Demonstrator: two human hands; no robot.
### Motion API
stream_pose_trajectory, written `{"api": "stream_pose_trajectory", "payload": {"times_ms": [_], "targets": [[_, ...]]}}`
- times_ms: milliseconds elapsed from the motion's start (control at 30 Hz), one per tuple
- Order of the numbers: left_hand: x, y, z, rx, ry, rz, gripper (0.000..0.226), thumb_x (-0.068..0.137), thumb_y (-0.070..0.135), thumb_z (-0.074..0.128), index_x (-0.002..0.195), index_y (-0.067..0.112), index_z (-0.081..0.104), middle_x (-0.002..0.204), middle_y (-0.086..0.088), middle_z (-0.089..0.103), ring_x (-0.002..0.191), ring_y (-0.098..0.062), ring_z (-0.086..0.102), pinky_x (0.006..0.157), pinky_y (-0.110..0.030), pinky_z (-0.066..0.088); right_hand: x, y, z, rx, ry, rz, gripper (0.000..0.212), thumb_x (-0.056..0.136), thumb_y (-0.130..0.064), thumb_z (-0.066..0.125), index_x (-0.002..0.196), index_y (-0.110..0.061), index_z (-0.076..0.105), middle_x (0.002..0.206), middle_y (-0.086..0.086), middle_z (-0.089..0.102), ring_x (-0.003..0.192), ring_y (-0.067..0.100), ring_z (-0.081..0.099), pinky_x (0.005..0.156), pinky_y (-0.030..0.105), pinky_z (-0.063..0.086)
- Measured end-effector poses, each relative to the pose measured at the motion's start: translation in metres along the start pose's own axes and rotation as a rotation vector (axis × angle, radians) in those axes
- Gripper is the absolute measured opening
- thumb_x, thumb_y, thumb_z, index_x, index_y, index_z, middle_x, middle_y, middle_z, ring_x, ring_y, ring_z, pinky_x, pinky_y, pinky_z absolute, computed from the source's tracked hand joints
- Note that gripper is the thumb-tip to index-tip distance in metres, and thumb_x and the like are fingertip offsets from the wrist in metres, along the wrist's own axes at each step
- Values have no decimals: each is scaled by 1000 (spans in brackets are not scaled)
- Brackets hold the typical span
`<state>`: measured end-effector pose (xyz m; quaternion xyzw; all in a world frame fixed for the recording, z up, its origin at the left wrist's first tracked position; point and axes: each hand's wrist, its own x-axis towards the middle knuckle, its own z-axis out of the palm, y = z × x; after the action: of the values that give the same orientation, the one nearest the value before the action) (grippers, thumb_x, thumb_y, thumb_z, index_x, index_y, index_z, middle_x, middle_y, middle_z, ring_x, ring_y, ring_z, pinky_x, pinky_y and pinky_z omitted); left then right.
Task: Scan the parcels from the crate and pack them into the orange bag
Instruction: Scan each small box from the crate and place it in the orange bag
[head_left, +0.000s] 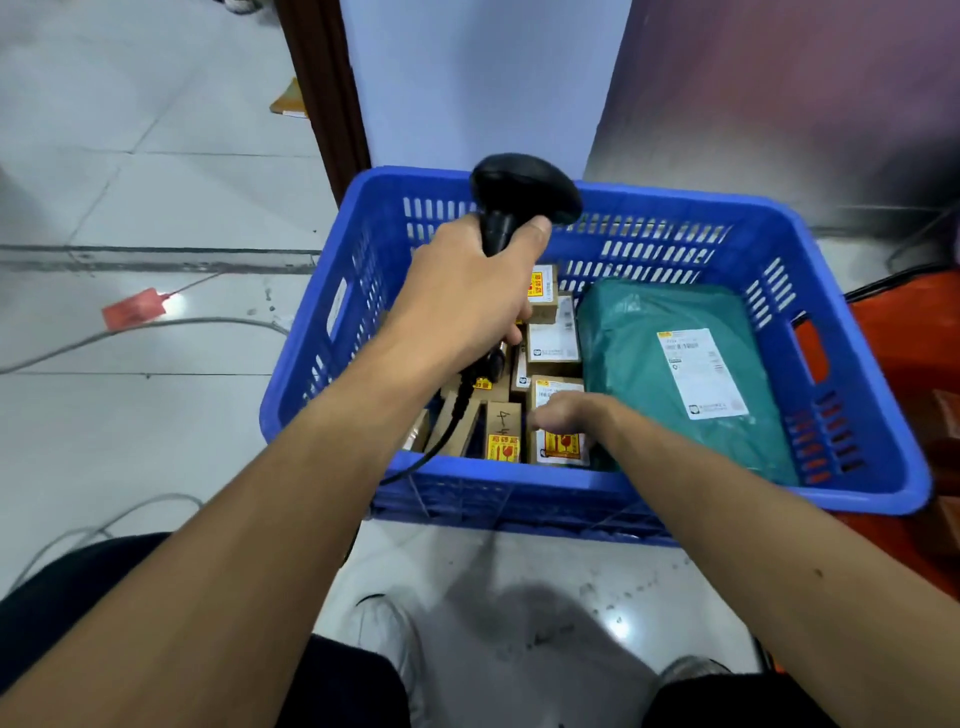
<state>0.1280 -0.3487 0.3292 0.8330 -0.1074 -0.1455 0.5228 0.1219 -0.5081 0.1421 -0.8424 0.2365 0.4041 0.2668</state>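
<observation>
A blue slotted crate (597, 488) stands on the floor in front of me. Inside lie several small cardboard parcels with yellow-red fragile stickers and a large green poly-bag parcel (675, 374) with a white label. My left hand (467, 291) is shut on a black barcode scanner (519, 197), held over the crate's left half, its cable trailing down over the near rim. My right hand (566, 413) reaches into the crate and rests on a small cardboard parcel (558, 447); whether the fingers grip it is hidden. The orange bag (914, 332) shows at the right edge.
Grey cables (130, 332) and a red tag (135, 306) lie on the tiled floor to the left. A brown door frame (327, 88) and a wall stand behind the crate. My knees and shoes (389, 639) are below the crate.
</observation>
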Motion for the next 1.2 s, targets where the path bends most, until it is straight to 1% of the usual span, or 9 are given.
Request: {"api": "stream_pose_trajectory", "payload": {"times_ms": [200,333,433,500,600,800,1000,1100,1200], "targets": [[-2,-3,4,10,-30,6,31,103,53,51,103,24,64,75,-2,76,56,-10,71,53,-20,52,25,-1,-3,-36,115,58,53,110,-24,40,157,0,32,166,17,30,151,31,34,121,38,35],[-2,-5,2,-21,-45,12,31,103,52,53,100,23,63,77,-3,76,55,-10,70,54,-21,56,36,0,-5,-65,92,67,55,108,-28,50,155,-2,36,157,19,44,139,33,50,96,38,48],[-2,-7,-2,-9,-56,20,32,102,53,52,100,24,63,78,-4,77,57,-11,72,59,-26,59,43,2,0,-185,122,94,61,100,-44,61,147,-7,51,152,12,51,134,29,54,105,37,48],[-2,-7,-4,-2,-60,23,33,102,54,51,100,24,64,80,-3,76,59,-11,72,62,-29,61,48,5,1,-187,83,91,69,98,-49,63,151,-8,47,157,12,46,140,29,48,112,38,43],[-1,-5,-6,-10,-45,25,34,101,56,51,99,25,65,80,-1,76,66,-16,74,71,-37,62,52,11,1,-74,-39,87,77,98,-50,64,155,-6,38,163,13,36,145,32,41,112,40,39],[0,0,-7,-51,-23,24,33,100,58,51,93,28,63,77,3,75,76,-18,73,80,-39,58,64,21,0,94,-71,126,74,92,-41,74,149,-6,43,146,14,49,131,31,51,106,41,47],[1,3,-8,-58,-30,43,34,101,58,50,93,28,63,77,3,75,72,-15,73,74,-35,58,59,20,-3,236,-73,122,76,88,-39,80,149,-7,46,152,13,49,131,32,51,98,38,46],[2,7,-10,-86,-26,32,32,101,56,51,95,27,64,75,1,76,61,-12,72,59,-24,57,55,19,-6,267,-77,138,88,85,-44,82,152,-6,41,156,15,46,135,33,50,93,39,47],[3,11,-10,-103,-34,28,30,101,55,53,98,27,64,76,0,77,56,-8,70,53,-23,53,45,18,-10,253,-64,141,93,80,-48,84,152,-9,40,152,15,49,114,29,57,84,37,52]]}}
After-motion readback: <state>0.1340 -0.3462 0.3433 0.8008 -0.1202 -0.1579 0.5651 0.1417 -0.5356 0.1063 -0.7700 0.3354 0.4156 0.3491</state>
